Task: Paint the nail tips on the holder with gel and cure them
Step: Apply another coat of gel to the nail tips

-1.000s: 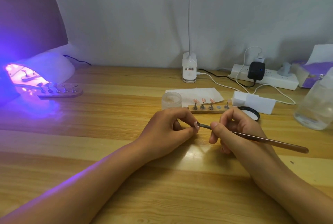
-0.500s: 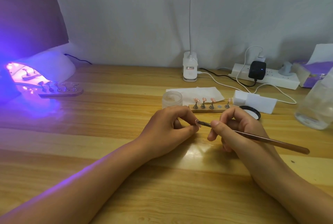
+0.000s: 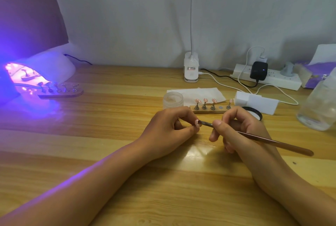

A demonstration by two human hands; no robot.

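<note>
Little has changed over the last second. The left hand (image 3: 169, 131) still pinches one pink nail tip (image 3: 197, 122) between thumb and forefinger, fingers curled close, just above the middle of the bench (image 3: 109, 153). The right hand (image 3: 240, 129) keeps its pen-like grip on the brush (image 3: 254, 136), whose bristles remain on the nail tip, having shifted only slightly. That suggests the gel coat on this tip is still being laid, not finished.

Just behind the hands the wooden holder (image 3: 209, 111) carries four tips and one bare spot (image 3: 220, 107), probably the held tip's place. The gel jar (image 3: 172, 99) stands at the holder's left end. At the far left corner the curing lamp (image 3: 45, 67) glows violet over a second holder (image 3: 60, 94).
</note>
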